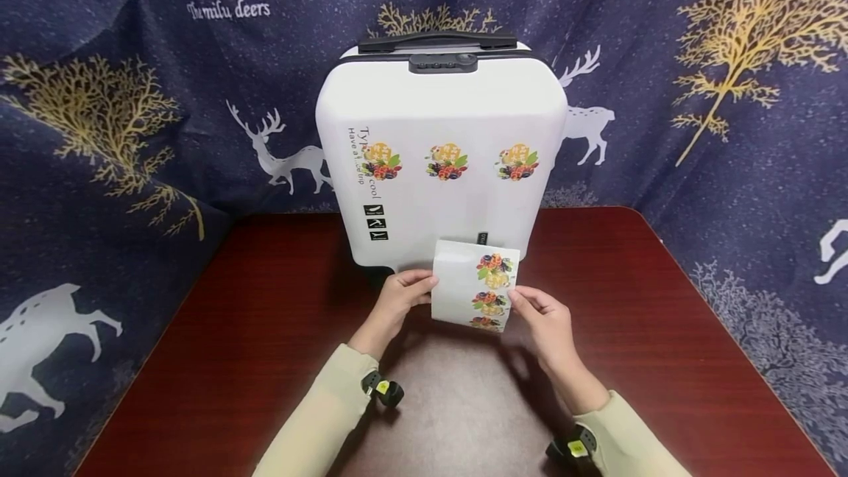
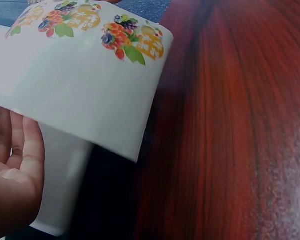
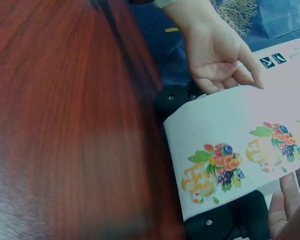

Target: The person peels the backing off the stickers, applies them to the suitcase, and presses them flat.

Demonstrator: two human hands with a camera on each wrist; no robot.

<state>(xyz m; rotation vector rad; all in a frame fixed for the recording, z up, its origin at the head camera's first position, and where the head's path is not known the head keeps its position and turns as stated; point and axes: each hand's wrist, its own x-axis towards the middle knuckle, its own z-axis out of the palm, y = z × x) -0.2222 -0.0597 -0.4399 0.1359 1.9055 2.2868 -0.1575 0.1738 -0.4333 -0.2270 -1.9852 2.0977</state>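
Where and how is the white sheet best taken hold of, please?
Probably best to pinch the white sheet by its opposite side edges, one hand from each side, as the left hand and right hand do. It looks thin and curves, so two grips should steady it.

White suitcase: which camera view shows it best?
The head view: the suitcase shows from its top handle down, partly hidden near the base by the sticker sheet. The right wrist view shows a cropped portion and wheels; the left wrist view, a pale patch behind the sheet.
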